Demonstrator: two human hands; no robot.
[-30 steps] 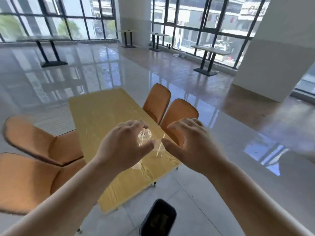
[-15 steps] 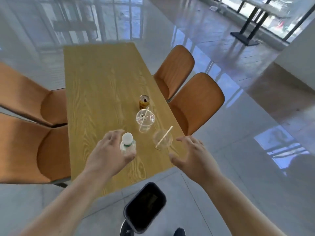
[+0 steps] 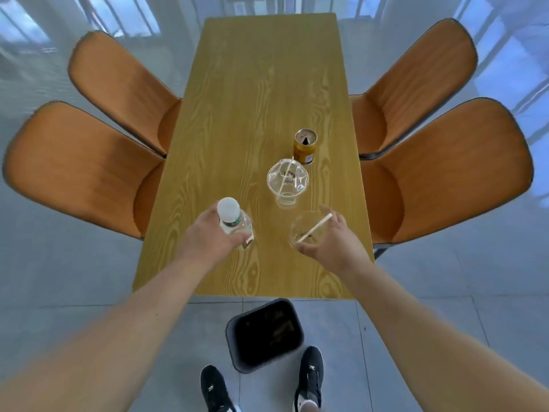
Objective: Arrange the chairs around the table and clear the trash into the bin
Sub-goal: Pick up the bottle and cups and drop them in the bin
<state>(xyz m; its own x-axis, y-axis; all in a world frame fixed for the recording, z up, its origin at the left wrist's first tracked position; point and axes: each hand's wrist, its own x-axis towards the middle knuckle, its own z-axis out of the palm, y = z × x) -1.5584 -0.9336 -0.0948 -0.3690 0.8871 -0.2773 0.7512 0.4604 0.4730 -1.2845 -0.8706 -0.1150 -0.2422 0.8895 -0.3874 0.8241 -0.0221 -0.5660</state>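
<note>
**Clearing the near end: bottle and cup into the bin**

The left hand (image 3: 208,237) grasps the water bottle (image 3: 237,226) round its body, just under the white cap. The right hand (image 3: 334,243) has thumb and fingers curved round the clear plastic cup (image 3: 306,233), whose straw (image 3: 315,227) lies loose across the rim. Both items are at the near end of the counter (image 3: 252,84). The black bin (image 3: 231,334) sits on the floor just past the near edge, between the person's shoes.

The orange chairs (image 3: 89,162) look already tucked in along both long sides, so the trash is the step in hand. Lift straight up and keep the cup level so the straw stays in. Squeeze lightly, since thin plastic likely buckles. Draw both back over the edge and let go low over the bin's mouth. The crumpled cup (image 3: 286,181) and the can (image 3: 305,145) farther along wait for a second trip.
</note>
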